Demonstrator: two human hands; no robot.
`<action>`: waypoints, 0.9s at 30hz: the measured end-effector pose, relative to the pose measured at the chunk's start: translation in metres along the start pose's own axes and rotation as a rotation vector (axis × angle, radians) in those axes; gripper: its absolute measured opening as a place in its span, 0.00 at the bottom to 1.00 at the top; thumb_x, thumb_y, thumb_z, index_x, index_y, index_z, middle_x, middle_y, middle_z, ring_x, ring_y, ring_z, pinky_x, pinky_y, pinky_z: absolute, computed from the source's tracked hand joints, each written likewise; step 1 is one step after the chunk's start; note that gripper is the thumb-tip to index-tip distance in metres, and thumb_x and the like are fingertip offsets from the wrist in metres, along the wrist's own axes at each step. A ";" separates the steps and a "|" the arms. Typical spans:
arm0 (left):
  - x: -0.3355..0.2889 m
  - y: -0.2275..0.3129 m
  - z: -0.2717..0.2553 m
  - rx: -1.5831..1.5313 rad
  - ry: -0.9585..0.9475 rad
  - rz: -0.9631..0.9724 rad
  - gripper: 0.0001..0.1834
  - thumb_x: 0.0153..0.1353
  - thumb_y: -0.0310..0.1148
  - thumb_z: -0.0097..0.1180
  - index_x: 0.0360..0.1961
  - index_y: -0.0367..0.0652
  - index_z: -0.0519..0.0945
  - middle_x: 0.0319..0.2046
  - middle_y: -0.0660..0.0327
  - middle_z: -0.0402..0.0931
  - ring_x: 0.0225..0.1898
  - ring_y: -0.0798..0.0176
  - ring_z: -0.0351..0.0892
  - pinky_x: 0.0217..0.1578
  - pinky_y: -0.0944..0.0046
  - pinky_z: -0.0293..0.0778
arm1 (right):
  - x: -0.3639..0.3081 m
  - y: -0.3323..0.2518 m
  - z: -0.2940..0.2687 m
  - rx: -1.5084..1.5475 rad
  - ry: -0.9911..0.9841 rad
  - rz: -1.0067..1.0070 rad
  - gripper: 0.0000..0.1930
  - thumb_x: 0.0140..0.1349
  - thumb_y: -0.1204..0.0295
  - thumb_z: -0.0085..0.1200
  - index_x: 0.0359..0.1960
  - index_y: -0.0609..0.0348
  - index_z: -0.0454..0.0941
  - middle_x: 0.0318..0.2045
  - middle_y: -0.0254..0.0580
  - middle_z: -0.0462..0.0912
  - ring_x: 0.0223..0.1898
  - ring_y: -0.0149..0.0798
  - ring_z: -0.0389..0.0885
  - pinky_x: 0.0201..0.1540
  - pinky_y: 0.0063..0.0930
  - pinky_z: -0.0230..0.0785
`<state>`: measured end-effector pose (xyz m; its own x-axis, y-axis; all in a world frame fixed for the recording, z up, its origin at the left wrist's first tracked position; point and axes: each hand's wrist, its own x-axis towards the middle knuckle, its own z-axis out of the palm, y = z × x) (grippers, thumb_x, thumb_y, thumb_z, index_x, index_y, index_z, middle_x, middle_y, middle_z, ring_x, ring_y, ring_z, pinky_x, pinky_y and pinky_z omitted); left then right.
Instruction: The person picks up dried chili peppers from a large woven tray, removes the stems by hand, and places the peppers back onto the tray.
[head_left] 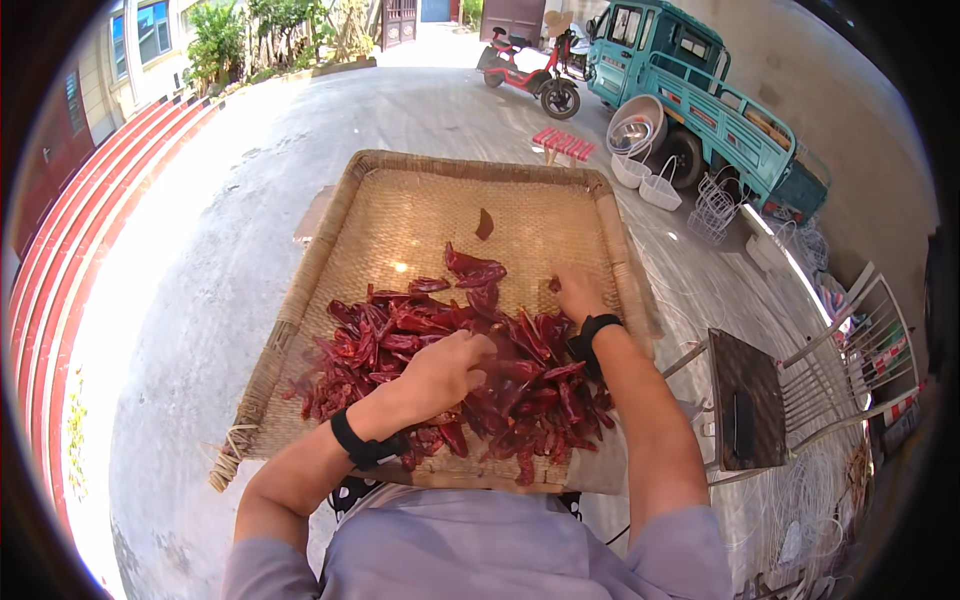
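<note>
- Located dried red chillies [403,342] heaped across the near half of a woven tray [400,215].
- Judged light, likely brittle; best pinched loosely mid-body.
- Found left hand [445,372] half-curled over the heap; could not tell whether gripping any.
- Found right hand [582,294] well apart, bent against a dark red piece [555,286]; could not confirm a pinch.

Head: above tray [540,205], at its near edge, facing down and forward
Tray: close below
Yard [240,240]: farther, beyond tray
</note>
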<state>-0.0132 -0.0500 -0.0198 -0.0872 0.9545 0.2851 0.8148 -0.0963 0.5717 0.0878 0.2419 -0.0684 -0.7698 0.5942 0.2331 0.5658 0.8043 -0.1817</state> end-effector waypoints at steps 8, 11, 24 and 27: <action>0.005 0.018 -0.030 -0.871 0.149 -0.404 0.18 0.62 0.24 0.48 0.54 0.41 0.67 0.32 0.69 0.67 0.33 0.78 0.68 0.32 0.75 0.71 | 0.009 -0.030 -0.056 0.071 -0.307 0.025 0.17 0.50 0.70 0.56 0.43 0.59 0.74 0.38 0.46 0.80 0.41 0.42 0.78 0.41 0.32 0.69; 0.010 0.020 -0.019 -0.983 0.156 -0.407 0.17 0.62 0.24 0.49 0.52 0.40 0.67 0.31 0.69 0.68 0.32 0.77 0.68 0.31 0.75 0.70 | 0.017 -0.025 -0.062 0.705 0.163 0.104 0.21 0.51 0.66 0.56 0.46 0.63 0.72 0.35 0.46 0.79 0.36 0.44 0.78 0.40 0.33 0.68; 0.010 0.011 0.010 -1.295 0.473 -0.483 0.14 0.60 0.24 0.49 0.47 0.41 0.64 0.37 0.59 0.73 0.37 0.65 0.77 0.36 0.68 0.74 | -0.075 -0.100 -0.112 1.003 -0.718 -0.045 0.15 0.62 0.68 0.51 0.48 0.60 0.70 0.27 0.30 0.76 0.26 0.22 0.72 0.27 0.14 0.64; 0.011 0.005 0.012 -1.349 0.420 -0.527 0.13 0.61 0.25 0.47 0.47 0.41 0.64 0.40 0.55 0.73 0.41 0.59 0.77 0.39 0.64 0.75 | -0.049 -0.067 -0.105 0.935 -0.681 -0.017 0.15 0.62 0.66 0.51 0.49 0.58 0.70 0.26 0.29 0.76 0.25 0.21 0.72 0.27 0.13 0.64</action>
<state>-0.0030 -0.0365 -0.0232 -0.5368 0.8361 -0.1132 -0.4641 -0.1806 0.8672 0.1185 0.1601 0.0328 -0.9358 0.2274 -0.2695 0.3335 0.3228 -0.8858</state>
